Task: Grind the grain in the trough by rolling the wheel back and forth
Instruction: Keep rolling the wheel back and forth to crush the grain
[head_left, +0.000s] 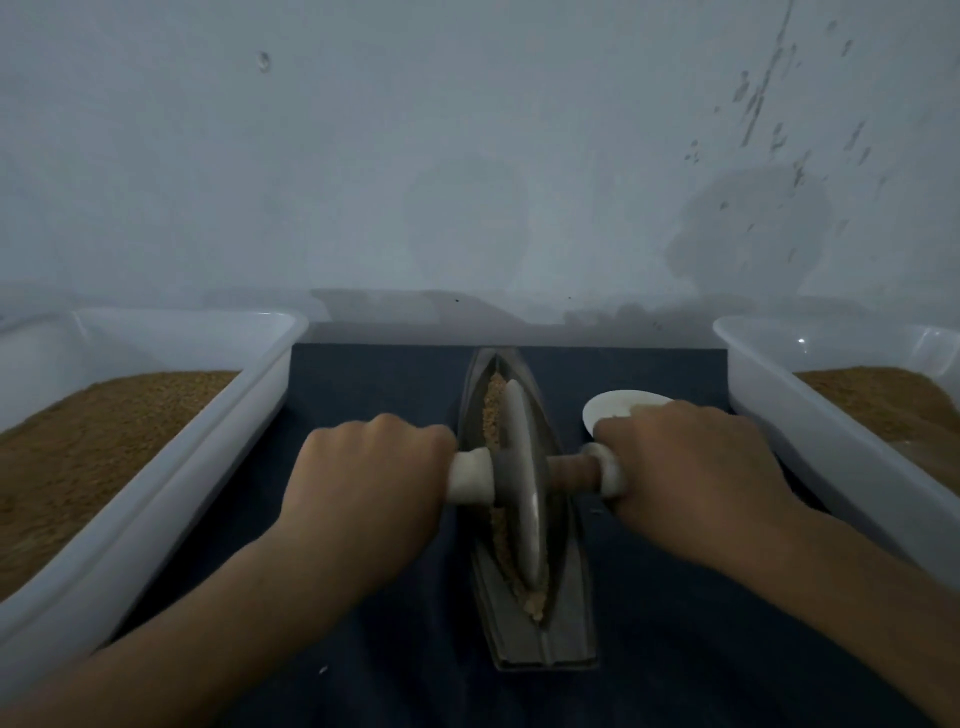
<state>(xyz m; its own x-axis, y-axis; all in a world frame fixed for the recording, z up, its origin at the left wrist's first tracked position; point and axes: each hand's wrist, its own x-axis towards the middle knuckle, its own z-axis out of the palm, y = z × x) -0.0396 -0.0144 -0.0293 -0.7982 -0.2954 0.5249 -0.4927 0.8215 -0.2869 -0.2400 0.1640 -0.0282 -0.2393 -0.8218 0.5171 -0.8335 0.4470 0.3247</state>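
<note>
A boat-shaped metal trough (563, 613) lies lengthwise on a dark blue cloth (374, 384) in the middle. Brown grain (492, 410) lines its groove. A pale grinding wheel (522, 483) stands on edge in the groove, about midway along. Its axle sticks out to both sides. My left hand (363, 473) grips the left handle, which has a white sleeve (470, 475). My right hand (691, 473) grips the right handle, where a brown shaft (574, 474) and a white collar show.
A white plastic tub (171, 483) filled with brown grain stands at the left, and another white tub (810, 421) with grain at the right. A small white dish (618, 408) sits behind my right hand. A pale wall rises just beyond the cloth.
</note>
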